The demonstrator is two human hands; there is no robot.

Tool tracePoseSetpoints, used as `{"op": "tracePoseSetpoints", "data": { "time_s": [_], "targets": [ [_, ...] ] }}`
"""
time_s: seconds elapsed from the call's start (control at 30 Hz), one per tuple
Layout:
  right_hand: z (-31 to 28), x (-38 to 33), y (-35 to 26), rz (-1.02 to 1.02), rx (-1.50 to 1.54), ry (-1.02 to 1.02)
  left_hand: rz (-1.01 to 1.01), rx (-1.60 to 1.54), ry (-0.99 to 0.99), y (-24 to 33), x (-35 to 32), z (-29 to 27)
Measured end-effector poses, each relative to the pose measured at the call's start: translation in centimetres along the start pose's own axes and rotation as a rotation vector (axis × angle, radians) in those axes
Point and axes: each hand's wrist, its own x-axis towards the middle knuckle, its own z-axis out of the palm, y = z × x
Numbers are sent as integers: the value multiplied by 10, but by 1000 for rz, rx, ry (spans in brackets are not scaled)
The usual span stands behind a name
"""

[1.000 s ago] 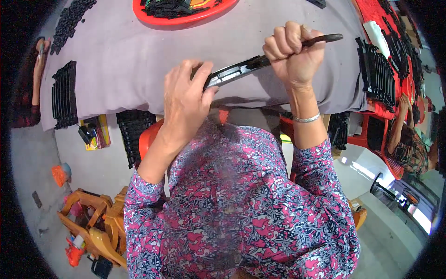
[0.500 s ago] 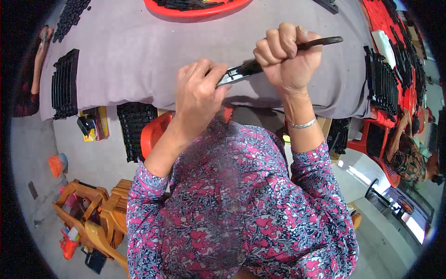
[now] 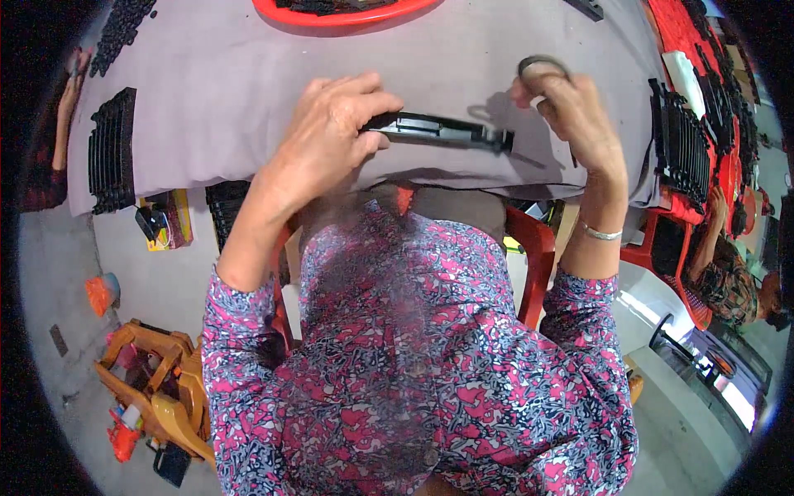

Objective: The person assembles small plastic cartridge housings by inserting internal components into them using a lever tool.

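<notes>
The left hand (image 3: pixel 331 132) holds one long black plastic part (image 3: pixel 438 131) above the grey table (image 3: pixel 231 83), the right hand (image 3: pixel 571 116) pinches a small dark ring (image 3: pixel 542 64), not yet joined, I judge.

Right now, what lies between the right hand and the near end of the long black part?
In the head view, only bare grey cloth separates the right hand from the long black part; the left hand grips its other end.
</notes>
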Motion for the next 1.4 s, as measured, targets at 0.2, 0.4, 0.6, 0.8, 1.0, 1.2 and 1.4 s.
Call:
{"op": "tracePoseSetpoints", "data": {
  "time_s": [0.2,0.4,0.6,0.8,1.0,1.2,1.4],
  "targets": [
    [29,-20,-1,114,50,-159,153,114,39,-12,24,0],
    [43,-33,-18,270,206,-277,206,39,191,-14,38,20],
    [54,-41,-36,292,402,-421,160,-125,300,-3,29,36],
    [31,-31,-28,423,599,-84,-40,-388,364,24,7,43],
    [18,6,-41,-153,1540,230,-139,-269,446,51,2,47],
    [49,46,-41,-136,1525,212,17,1,256,51,-11,60],
    [60,61,-43,-74,1532,283,19,131,242,54,-13,62]
  ]
}}
